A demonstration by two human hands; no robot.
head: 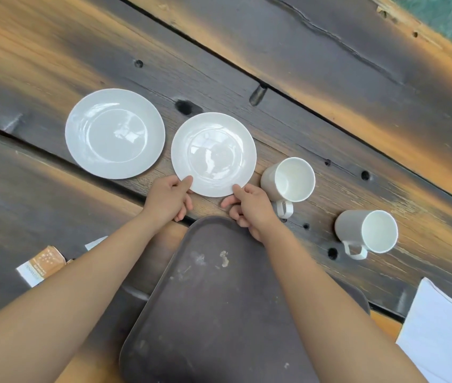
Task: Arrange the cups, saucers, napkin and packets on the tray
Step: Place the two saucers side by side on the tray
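Table [12, 189]: rough planks, dark grey streaked with orange, with knot holes and gaps running slantwise.
Packets [42, 265]: at the far left, on the wood beside the left forearm. One is tan and white with small print I cannot read. A bit of white paper [96, 242] peeks out from behind the arm.
Left saucer [115, 133]: white and glossy, flat on the planks, untouched. It sits just beside the other saucer, and their rims are close.
Left hand [168, 199]: pinches the near-left rim of the middle saucer, thumb on top and fingers curled beneath.
Middle saucer [213, 154]: white, held by both hands at its near edge, just beyond the tray's far corner. I cannot tell whether it is clear of the wood.
Tray [219, 313]: dark brown with rounded corners, scuffed with pale marks. It lies in front of the person, between the two forearms.
Right hand [249, 210]: grips the near-right rim of the same saucer, thumb on the rim and fingers curled under. It is above the tray's far corner.
First cup [288, 179]: white, on the table just right of the held saucer, its handle towards the person.
Second cup [367, 230]: white, further right and apart from the first, its handle also towards the person.
Napkin [445, 333]: white folded sheets at the right edge, on the wood near the tray's right corner and partly cut off from view.
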